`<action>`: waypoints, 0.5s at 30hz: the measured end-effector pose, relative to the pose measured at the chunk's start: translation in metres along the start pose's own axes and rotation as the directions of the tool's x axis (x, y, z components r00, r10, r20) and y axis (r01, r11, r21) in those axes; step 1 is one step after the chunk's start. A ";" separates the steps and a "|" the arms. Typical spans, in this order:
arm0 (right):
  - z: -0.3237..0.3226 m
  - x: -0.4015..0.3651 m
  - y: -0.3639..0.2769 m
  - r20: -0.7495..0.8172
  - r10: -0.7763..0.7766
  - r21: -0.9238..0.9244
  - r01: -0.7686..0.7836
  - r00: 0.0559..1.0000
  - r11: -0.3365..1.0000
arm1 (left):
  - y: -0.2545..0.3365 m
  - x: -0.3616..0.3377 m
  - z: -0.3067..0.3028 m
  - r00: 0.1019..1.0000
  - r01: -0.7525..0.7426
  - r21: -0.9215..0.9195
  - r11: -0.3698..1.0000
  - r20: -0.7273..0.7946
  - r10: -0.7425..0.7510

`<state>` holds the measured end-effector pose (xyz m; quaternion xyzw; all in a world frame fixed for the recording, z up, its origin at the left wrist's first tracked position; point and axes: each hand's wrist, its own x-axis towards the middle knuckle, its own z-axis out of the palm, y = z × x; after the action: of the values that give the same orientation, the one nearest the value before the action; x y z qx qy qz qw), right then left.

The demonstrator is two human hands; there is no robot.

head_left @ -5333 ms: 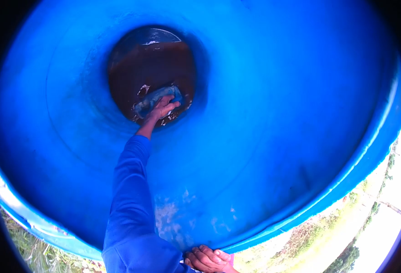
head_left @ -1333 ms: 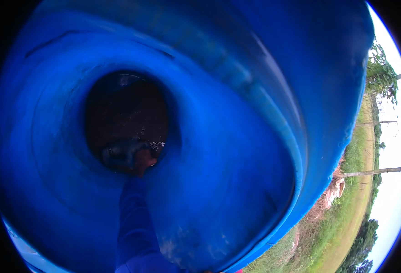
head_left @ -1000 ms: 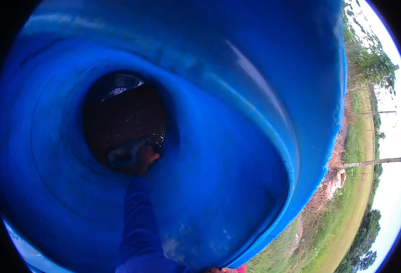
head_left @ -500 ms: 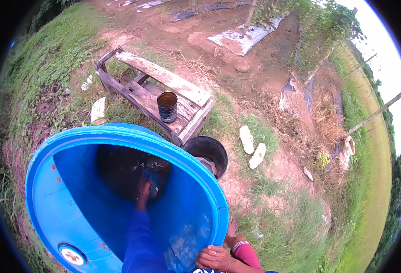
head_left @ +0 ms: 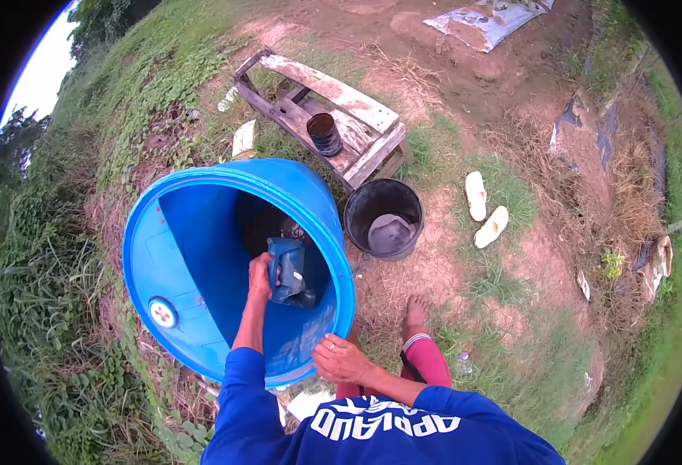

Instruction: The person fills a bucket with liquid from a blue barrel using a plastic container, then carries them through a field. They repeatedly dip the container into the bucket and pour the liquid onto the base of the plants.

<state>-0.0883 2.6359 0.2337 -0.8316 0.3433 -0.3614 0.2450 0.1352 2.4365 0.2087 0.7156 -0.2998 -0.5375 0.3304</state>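
My left hand (head_left: 260,277) is closed on the handle of a blue-grey plastic scoop (head_left: 286,271), which is inside the mouth of a tilted blue drum (head_left: 143,263). Dark liquid shows deep in the drum behind the scoop. With a ring on one finger, my right hand (head_left: 339,358) grips the drum's lower right rim. Beside the drum stands a black bucket (head_left: 379,203) with greyish liquid at its bottom.
A weathered wooden bench (head_left: 333,97) behind the drum holds a rusty can (head_left: 324,135). Pale clogs (head_left: 475,195) lie on the grass at the right. A small clear bottle (head_left: 464,363) is near my bare foot (head_left: 415,311). Weeds grow at the left.
My left hand has risen from deep in the drum, bringing the scoop up towards its mouth. The view has shifted, showing more of my body and the bucket. My right hand remains on the rim.
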 end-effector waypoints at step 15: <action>-0.011 0.009 0.000 0.101 -0.005 0.007 0.004 0.995 1.000 | 0.216 -0.267 -0.023 0.967 -0.229 -0.172 0.958 -0.153 0.203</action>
<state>-0.0922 2.6272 0.2446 -0.8488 0.3273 -0.3204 0.2641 0.0765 2.5196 0.5377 0.6784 -0.3013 -0.4748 0.4728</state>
